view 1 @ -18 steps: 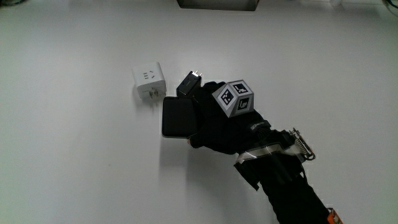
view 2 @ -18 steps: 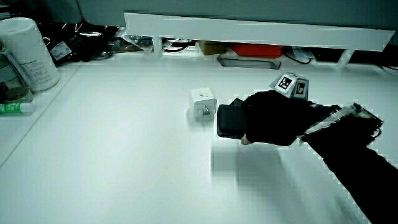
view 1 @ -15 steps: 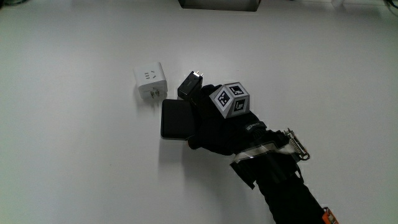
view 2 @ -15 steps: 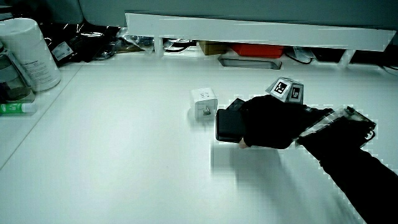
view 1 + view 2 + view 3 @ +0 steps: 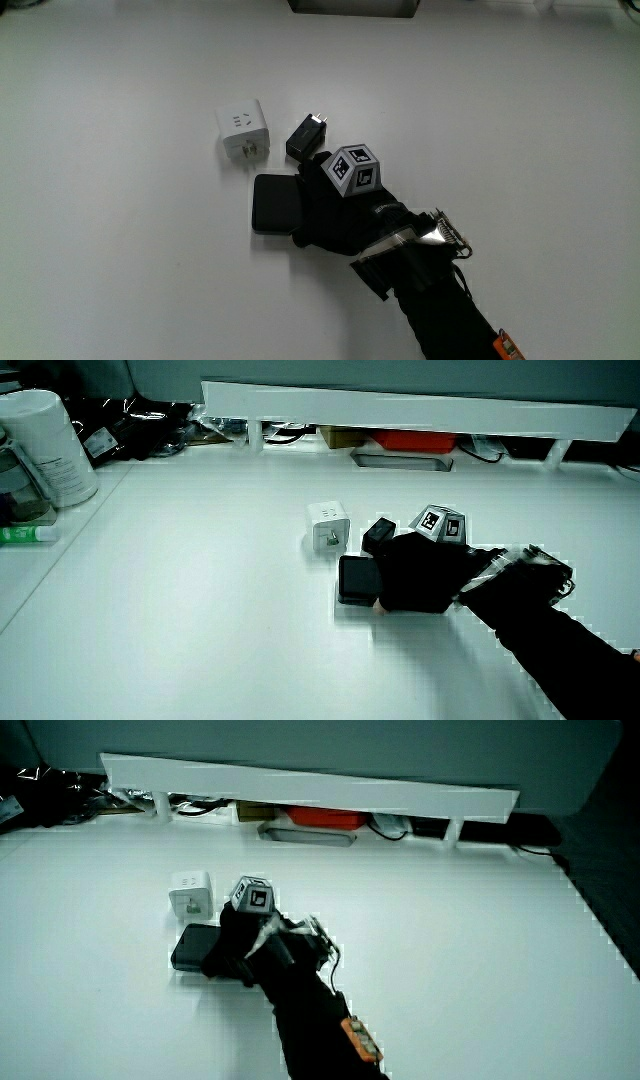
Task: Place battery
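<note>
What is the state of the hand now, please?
Hand: shut on the flat black battery, which lies on the table.

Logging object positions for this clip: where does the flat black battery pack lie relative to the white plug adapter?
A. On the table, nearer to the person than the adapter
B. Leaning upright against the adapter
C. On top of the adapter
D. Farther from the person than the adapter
A. The main view shows the battery pack flat on the table, nearer the person than the white adapter, with the hand on its edge.
</note>
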Tool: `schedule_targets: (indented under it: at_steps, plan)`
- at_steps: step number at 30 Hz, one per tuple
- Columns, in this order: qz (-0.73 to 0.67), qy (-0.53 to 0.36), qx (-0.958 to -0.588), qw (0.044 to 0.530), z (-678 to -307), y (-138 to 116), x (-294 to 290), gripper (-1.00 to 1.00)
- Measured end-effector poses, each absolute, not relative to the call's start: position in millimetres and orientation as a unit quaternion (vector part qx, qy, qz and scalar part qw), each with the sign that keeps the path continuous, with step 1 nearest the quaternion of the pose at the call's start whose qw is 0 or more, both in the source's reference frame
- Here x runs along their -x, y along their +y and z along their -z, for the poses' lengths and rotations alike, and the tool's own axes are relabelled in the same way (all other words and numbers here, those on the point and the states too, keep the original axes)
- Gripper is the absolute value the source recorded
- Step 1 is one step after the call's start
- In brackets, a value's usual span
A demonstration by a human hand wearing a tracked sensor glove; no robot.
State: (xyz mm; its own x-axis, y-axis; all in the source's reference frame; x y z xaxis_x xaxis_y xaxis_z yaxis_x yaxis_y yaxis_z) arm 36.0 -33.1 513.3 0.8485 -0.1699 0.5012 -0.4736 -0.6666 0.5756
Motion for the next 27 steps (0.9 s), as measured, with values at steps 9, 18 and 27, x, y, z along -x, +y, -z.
schedule_targets:
  at_steps: [9,18,27]
  plan:
    - [-0.193,-0.174,-0.887,0.381,-531.5,-27.7,-34.8,0.00]
    - [-0.195,-0.177,-0.880,0.396,-531.0,-26.0,-32.6,-0.30]
    - [-0.183,-0.177,-0.882,0.396,-531.0,-19.3,-36.9,-0.75]
